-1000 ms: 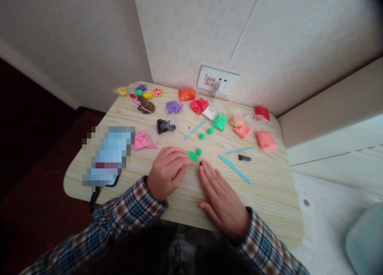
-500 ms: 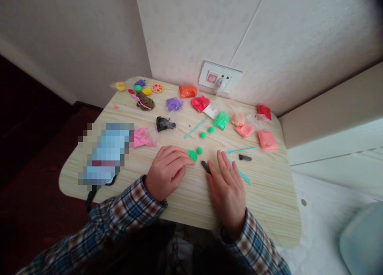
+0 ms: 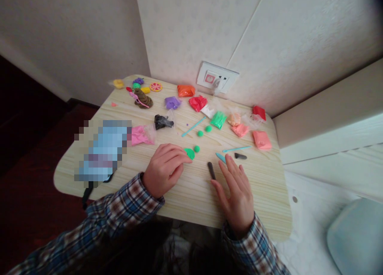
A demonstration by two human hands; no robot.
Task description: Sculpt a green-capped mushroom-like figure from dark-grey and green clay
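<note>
My left hand is closed, with its fingertips at the near left edge of a flattened green clay disc. A small green clay ball sits just right of the disc. My right hand lies low over the table with fingers apart. Its thumb tip is by the lower end of a black clay roll; whether they touch I cannot tell. Part of a light-blue clay tool shows beyond the fingertips, the rest hidden under the hand. A short black clay piece lies farther right.
Two green balls lie beyond, near a blue stick. Another blue stick is at right. Clay packets, among them a green packet, line the back. A blurred-out screen stands left; clay models sit at the far left.
My right hand has moved right and off the black roll, which now shows more of its length and points more steeply away. The blue tool has shifted left. My left hand stays at the green disc.
</note>
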